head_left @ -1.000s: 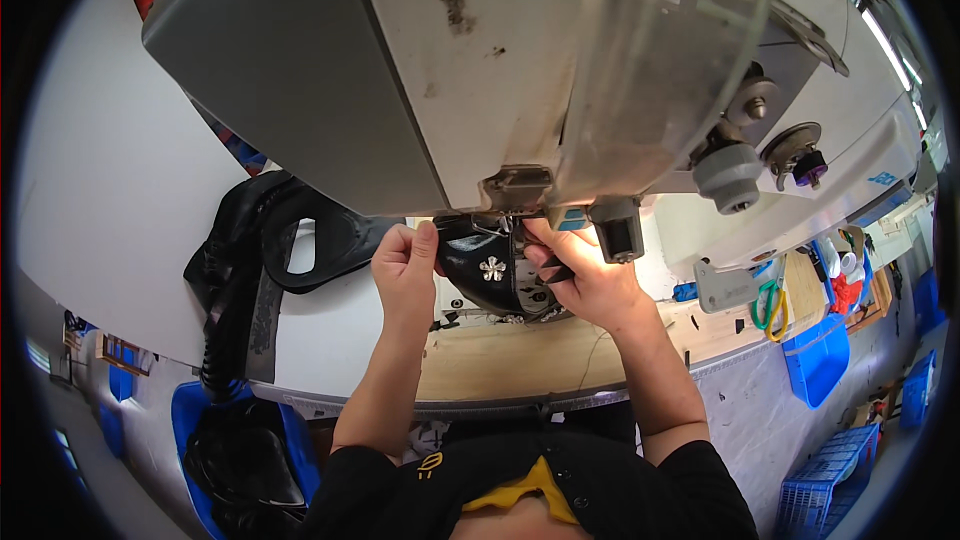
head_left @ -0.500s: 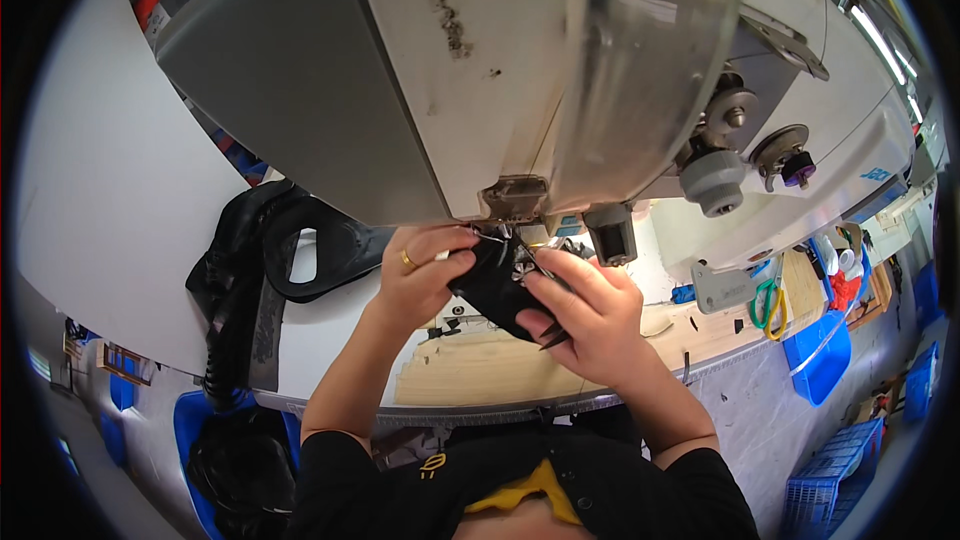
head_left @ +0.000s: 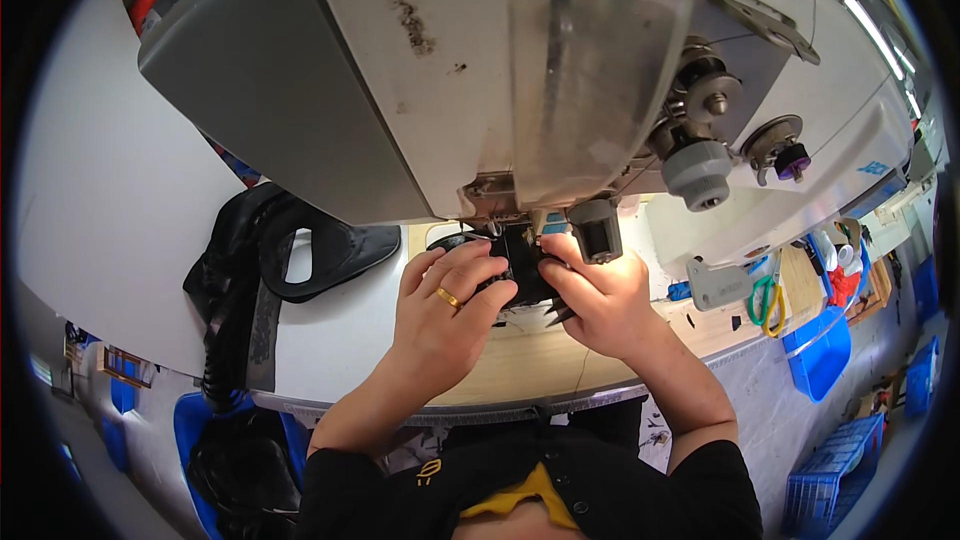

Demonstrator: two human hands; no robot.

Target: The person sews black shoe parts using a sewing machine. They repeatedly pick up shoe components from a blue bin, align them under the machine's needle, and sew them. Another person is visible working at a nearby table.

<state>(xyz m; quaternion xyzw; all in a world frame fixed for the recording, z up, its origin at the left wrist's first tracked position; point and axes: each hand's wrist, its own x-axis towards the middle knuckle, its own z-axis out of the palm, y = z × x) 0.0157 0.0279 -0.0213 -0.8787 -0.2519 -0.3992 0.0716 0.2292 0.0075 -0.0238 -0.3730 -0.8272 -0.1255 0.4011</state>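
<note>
A black leather-like piece (head_left: pixel 528 280) lies under the head of a sewing machine (head_left: pixel 455 100). My left hand (head_left: pixel 447 315), a gold ring on one finger, has bent fingers pressed on the left part of the piece. On its right edge are the closed fingers of my right hand (head_left: pixel 605 298), near the needle area. A dark, pointed tool (head_left: pixel 561 313) sticks out below my right fingers; its kind is hard to make out. The machine head and my fingers hide part of the piece and the needle.
More black shaped pieces (head_left: pixel 330 250) are heaped on the table (head_left: pixel 340 345) to the left. Below, a blue bin (head_left: pixel 190 440) holds black pieces. To the right are green-and-yellow-handled scissors (head_left: pixel 770 305) and a blue tray (head_left: pixel 822 355). A metal bracket (head_left: pixel 718 285) juts from the machine.
The black piece has gone from raised and tilted to lying lower under the machine head. My left hand has shifted right and nearer, fingers spread over it; my right hand has moved slightly right.
</note>
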